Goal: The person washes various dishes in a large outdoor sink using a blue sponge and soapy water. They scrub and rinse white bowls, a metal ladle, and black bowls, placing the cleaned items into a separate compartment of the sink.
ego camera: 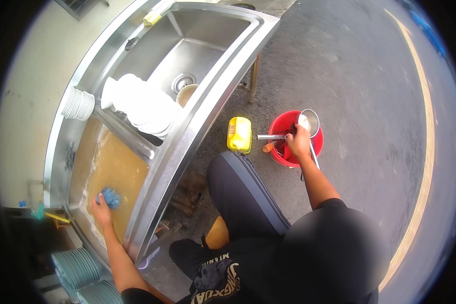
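Observation:
My left hand (102, 211) is over the near basin of a stainless steel sink, its fingers closed on a blue mesh scrubber (111, 198) at the surface of brown, murky water (125, 167). To the right, my right hand (299, 141) reaches over a red bucket (319, 146) on the ground. It touches the metal utensils there; a round steel ladle or small pot (313, 118) lies by its fingers, and a long metal handle (268, 137) sticks out to the left. Whether the hand grips one of them is hard to tell. An orange-brown handle (268, 147) rests on the bucket's rim.
White dishes (148, 102) are piled on the divider between the basins. A beige bowl (186, 95) sits in the far basin (197, 53). White plates (78, 104) stand on the back ledge. A yellow jug (239, 133) is beside the bucket. Greenish plates (76, 268) are stacked at lower left.

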Available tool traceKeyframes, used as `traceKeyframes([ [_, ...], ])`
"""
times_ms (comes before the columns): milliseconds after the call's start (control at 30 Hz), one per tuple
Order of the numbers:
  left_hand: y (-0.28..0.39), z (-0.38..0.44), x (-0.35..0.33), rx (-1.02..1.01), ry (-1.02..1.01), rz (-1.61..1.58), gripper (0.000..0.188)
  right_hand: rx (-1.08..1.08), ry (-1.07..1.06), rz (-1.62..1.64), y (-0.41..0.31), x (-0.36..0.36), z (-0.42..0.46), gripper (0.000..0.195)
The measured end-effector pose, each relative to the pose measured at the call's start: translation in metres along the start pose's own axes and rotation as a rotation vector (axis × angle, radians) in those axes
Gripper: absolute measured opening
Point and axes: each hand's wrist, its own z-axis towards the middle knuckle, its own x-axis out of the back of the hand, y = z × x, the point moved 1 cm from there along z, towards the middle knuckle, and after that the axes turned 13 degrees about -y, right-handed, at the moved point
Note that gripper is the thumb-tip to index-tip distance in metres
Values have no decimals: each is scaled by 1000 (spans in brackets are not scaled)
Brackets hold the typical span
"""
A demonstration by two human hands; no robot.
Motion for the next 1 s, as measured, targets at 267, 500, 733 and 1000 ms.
traceKeyframes([
  [267,58,1,-1,157,-48,-435,47,-792,-404,-20,169,1,-105,75],
  [500,38,-1,-15,152,-176,-425,41,-651,-388,-145,126,47,-119,57],
  [733,29,0,-15,20,-120,-301,30,-619,-284,-243,120,82,-132,42],
  [1000,35,-8,-9,-15,-82,-315,37,-411,-68,-205,104,99,-143,34],
])
